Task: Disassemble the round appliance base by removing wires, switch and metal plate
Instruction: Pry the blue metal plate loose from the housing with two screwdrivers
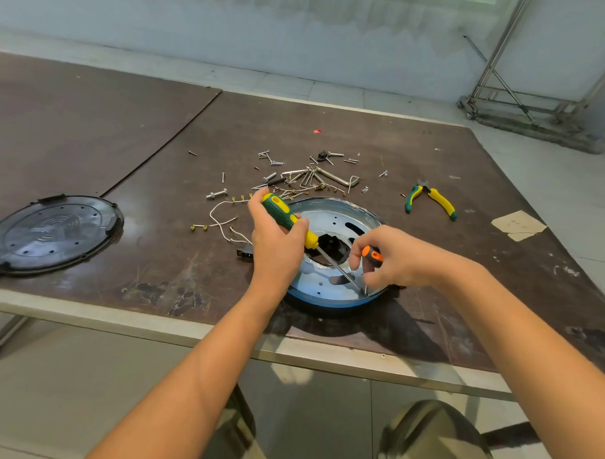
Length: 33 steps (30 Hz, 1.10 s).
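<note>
**Now: both tool tips meet at the near-right rim of the plate**

The round appliance base (326, 300) sits on the surface (195, 129), close to its front edge and directly ahead of the person. The bluish metal plate (329, 218) faces up and is seated inside the base.

1. The left hand (276, 244) grips the green-and-yellow screwdriver (284, 216) with its fingers curled round the handle. The tool's long axis runs from the far left, across the plate's central opening, down to the near right. Its tip rests at the plate's near-right edge.
2. The right hand (392, 258) pinches a short orange-handled screwdriver (372, 255), held close to upright. Its tip points down at the same spot.
3. The right hand is the nearer one, with the contact point just beneath its fingers. From the left hand, that point lies toward the person and to the right, a full shaft length away.

What sits at that point, a screw or only a seam, cannot be told. The work is probably freeing or prying the plate there, so any lever action would follow the long shaft's diagonal.

White wires (219, 221) lie on the surface just left of the base, already outside it.
</note>
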Each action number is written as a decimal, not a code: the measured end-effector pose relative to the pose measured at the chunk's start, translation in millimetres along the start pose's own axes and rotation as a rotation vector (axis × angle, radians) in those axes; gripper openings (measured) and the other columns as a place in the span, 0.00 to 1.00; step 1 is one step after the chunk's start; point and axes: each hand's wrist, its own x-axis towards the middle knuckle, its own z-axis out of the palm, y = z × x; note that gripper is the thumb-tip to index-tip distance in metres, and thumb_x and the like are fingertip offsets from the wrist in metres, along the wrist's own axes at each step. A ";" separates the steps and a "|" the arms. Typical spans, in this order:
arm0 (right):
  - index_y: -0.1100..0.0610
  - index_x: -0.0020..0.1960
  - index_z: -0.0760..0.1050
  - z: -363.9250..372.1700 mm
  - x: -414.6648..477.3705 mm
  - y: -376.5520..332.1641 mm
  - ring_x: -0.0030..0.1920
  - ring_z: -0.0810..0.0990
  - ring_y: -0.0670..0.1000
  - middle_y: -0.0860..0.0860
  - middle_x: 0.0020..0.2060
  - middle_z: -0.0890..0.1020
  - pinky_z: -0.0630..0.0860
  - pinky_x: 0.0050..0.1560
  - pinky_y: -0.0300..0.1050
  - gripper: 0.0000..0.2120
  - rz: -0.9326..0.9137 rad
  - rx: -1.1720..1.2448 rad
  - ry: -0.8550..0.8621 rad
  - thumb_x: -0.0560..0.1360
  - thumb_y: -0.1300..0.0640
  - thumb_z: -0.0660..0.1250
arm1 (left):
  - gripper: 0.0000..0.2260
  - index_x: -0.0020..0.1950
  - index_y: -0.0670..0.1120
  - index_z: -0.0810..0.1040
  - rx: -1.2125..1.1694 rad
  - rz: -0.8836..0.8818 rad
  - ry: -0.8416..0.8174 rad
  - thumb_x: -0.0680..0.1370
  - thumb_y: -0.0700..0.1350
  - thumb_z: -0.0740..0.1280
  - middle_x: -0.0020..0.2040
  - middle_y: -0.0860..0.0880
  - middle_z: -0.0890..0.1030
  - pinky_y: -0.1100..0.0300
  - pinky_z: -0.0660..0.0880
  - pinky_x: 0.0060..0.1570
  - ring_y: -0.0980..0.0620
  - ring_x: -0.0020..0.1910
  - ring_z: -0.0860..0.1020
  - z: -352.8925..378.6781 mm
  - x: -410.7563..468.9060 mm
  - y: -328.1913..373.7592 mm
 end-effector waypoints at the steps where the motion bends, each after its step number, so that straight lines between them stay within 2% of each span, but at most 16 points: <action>1: 0.48 0.44 0.81 -3.9 -1.3 1.8 0.31 0.74 0.41 0.43 0.32 0.80 0.73 0.36 0.36 0.12 -0.009 0.020 0.016 0.71 0.64 0.75 | 0.30 0.73 0.54 0.61 -0.004 0.001 0.005 0.77 0.41 0.71 0.49 0.56 0.75 0.78 0.70 0.38 0.70 0.41 0.77 0.2 0.0 0.3; 4: 0.48 0.46 0.82 -16.9 -8.2 9.7 0.32 0.72 0.45 0.45 0.31 0.78 0.72 0.38 0.44 0.11 -0.022 0.101 0.115 0.73 0.64 0.73 | 0.30 0.73 0.54 0.60 -0.020 0.000 -0.002 0.77 0.41 0.71 0.49 0.56 0.74 0.78 0.70 0.38 0.70 0.41 0.76 0.2 -1.0 0.5; 7: 0.47 0.45 0.83 -29.1 -19.3 28.9 0.31 0.71 0.45 0.47 0.31 0.78 0.71 0.37 0.44 0.10 0.027 0.143 0.326 0.74 0.62 0.72 | 0.30 0.74 0.55 0.59 -0.049 -0.002 -0.012 0.78 0.40 0.70 0.52 0.57 0.73 0.76 0.72 0.42 0.71 0.45 0.76 -1.4 -2.2 1.9; 10: 0.47 0.41 0.83 -31.5 -29.6 60.2 0.34 0.75 0.47 0.54 0.36 0.83 0.73 0.36 0.43 0.09 0.176 0.097 0.457 0.73 0.62 0.73 | 0.31 0.74 0.56 0.58 -0.087 -0.008 -0.015 0.78 0.40 0.70 0.54 0.56 0.73 0.63 0.79 0.51 0.66 0.47 0.78 -3.1 -4.1 5.5; 14: 0.49 0.42 0.81 -13.4 -32.5 101.2 0.37 0.77 0.50 0.52 0.41 0.82 0.71 0.35 0.41 0.08 0.409 0.159 0.449 0.76 0.61 0.72 | 0.32 0.75 0.55 0.57 -0.117 -0.010 0.000 0.78 0.40 0.70 0.58 0.49 0.75 0.47 0.79 0.59 0.55 0.52 0.80 -2.5 -6.6 9.7; 16: 0.50 0.45 0.81 0.5 -31.4 112.2 0.40 0.78 0.52 0.53 0.45 0.82 0.75 0.31 0.42 0.04 0.477 0.213 0.439 0.78 0.57 0.73 | 0.31 0.75 0.54 0.58 -0.137 0.000 0.009 0.78 0.39 0.70 0.58 0.47 0.76 0.44 0.79 0.59 0.54 0.52 0.80 -2.4 -8.0 12.2; 18: 0.49 0.47 0.81 10.7 -31.4 113.4 0.41 0.79 0.53 0.52 0.46 0.81 0.75 0.27 0.43 0.03 0.503 0.266 0.517 0.79 0.52 0.73 | 0.31 0.75 0.53 0.59 -0.166 0.020 0.000 0.78 0.37 0.69 0.56 0.48 0.77 0.45 0.79 0.59 0.57 0.51 0.80 -2.8 -10.3 15.1; 21: 0.52 0.43 0.81 10.2 -34.0 99.6 0.35 0.77 0.52 0.50 0.38 0.81 0.74 0.29 0.43 0.10 0.424 0.389 0.671 0.79 0.47 0.72 | 0.30 0.74 0.55 0.60 -0.181 0.059 -0.013 0.78 0.37 0.69 0.57 0.49 0.78 0.47 0.79 0.61 0.56 0.54 0.81 -7.5 -10.2 19.1; 23: 0.56 0.38 0.77 -0.3 -38.1 79.2 0.29 0.70 0.50 0.47 0.29 0.72 0.70 0.27 0.40 0.17 0.282 0.621 0.734 0.79 0.46 0.72 | 0.29 0.74 0.55 0.61 -0.197 0.075 -0.014 0.78 0.36 0.69 0.57 0.48 0.78 0.47 0.79 0.61 0.55 0.54 0.81 -13.4 -4.4 23.0; 24: 0.56 0.39 0.75 -6.9 -40.2 65.6 0.28 0.69 0.49 0.47 0.29 0.70 0.69 0.26 0.39 0.16 0.199 0.775 0.750 0.80 0.47 0.72 | 0.29 0.74 0.54 0.61 -0.192 0.086 -0.016 0.78 0.36 0.69 0.57 0.47 0.78 0.48 0.78 0.62 0.54 0.54 0.81 -16.7 -1.1 24.7; 26: 0.57 0.42 0.77 -19.9 -40.6 38.2 0.30 0.73 0.47 0.48 0.33 0.75 0.72 0.29 0.40 0.13 0.038 1.073 0.732 0.79 0.49 0.71 | 0.29 0.75 0.53 0.61 -0.152 0.120 -0.011 0.79 0.36 0.69 0.57 0.45 0.78 0.50 0.78 0.63 0.53 0.55 0.81 -23.7 4.5 27.5; 28: 0.57 0.44 0.78 -26.3 -37.4 16.3 0.35 0.77 0.47 0.51 0.39 0.80 0.74 0.31 0.42 0.10 -0.077 1.262 0.679 0.76 0.51 0.71 | 0.30 0.76 0.52 0.61 -0.123 0.142 -0.004 0.79 0.36 0.69 0.57 0.44 0.79 0.51 0.78 0.63 0.51 0.55 0.81 -30.1 8.5 27.2; 30: 0.56 0.43 0.78 -25.0 -33.1 2.1 0.36 0.77 0.49 0.53 0.40 0.80 0.73 0.32 0.43 0.07 -0.137 1.280 0.625 0.75 0.53 0.70 | 0.30 0.76 0.53 0.61 -0.116 0.138 0.010 0.79 0.36 0.69 0.58 0.42 0.78 0.48 0.78 0.63 0.49 0.57 0.80 -36.7 10.6 24.5; 31: 0.54 0.41 0.77 -21.4 -29.9 -2.1 0.34 0.76 0.49 0.53 0.38 0.79 0.72 0.31 0.43 0.07 -0.126 1.203 0.613 0.77 0.54 0.70 | 0.30 0.76 0.54 0.61 -0.113 0.133 0.021 0.78 0.36 0.69 0.59 0.42 0.78 0.47 0.78 0.63 0.47 0.57 0.80 -40.0 11.2 22.8; 33: 0.53 0.39 0.76 -8.6 -23.7 -7.4 0.29 0.73 0.47 0.49 0.32 0.77 0.68 0.28 0.41 0.10 -0.074 0.860 0.631 0.79 0.56 0.71 | 0.30 0.75 0.54 0.61 -0.101 0.140 0.050 0.78 0.37 0.69 0.60 0.42 0.78 0.45 0.78 0.62 0.47 0.56 0.80 -46.7 12.3 19.3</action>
